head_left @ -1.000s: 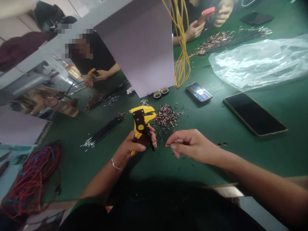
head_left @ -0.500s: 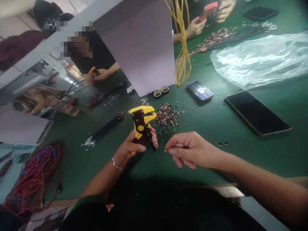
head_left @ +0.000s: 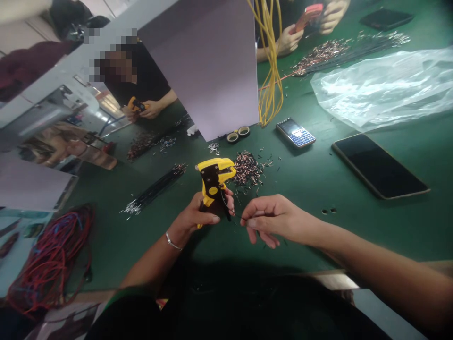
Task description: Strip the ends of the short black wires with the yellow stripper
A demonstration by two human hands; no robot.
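Closed around the handles of a yellow and black wire stripper point(head_left: 213, 182), my left hand point(head_left: 198, 213) holds the tool upright over the green table. My right hand point(head_left: 271, 218) pinches a thin black wire point(head_left: 236, 213) between thumb and fingertips. The wire curves up from those fingers to the side of the stripper, and where its far end sits I cannot make out. Just behind the tool's jaws lies a heap of short wire scraps point(head_left: 248, 169) with copper ends. To the left rests a bundle of black wires point(head_left: 155, 189) with bare silvery ends.
Rolls of tape point(head_left: 238, 135) sit behind the heap. A keypad phone point(head_left: 295, 132) and a smartphone point(head_left: 380, 166) lie to the right, near a clear plastic bag point(head_left: 385, 92). Yellow cable point(head_left: 271, 71) hangs beside a pale panel point(head_left: 212, 66). Red cable point(head_left: 53, 255) lies left. Co-workers hold tools opposite.
My left hand and the wire stripper have shifted slightly right and down, closer to my right hand. My right hand has moved a little left, still pinching the wire.
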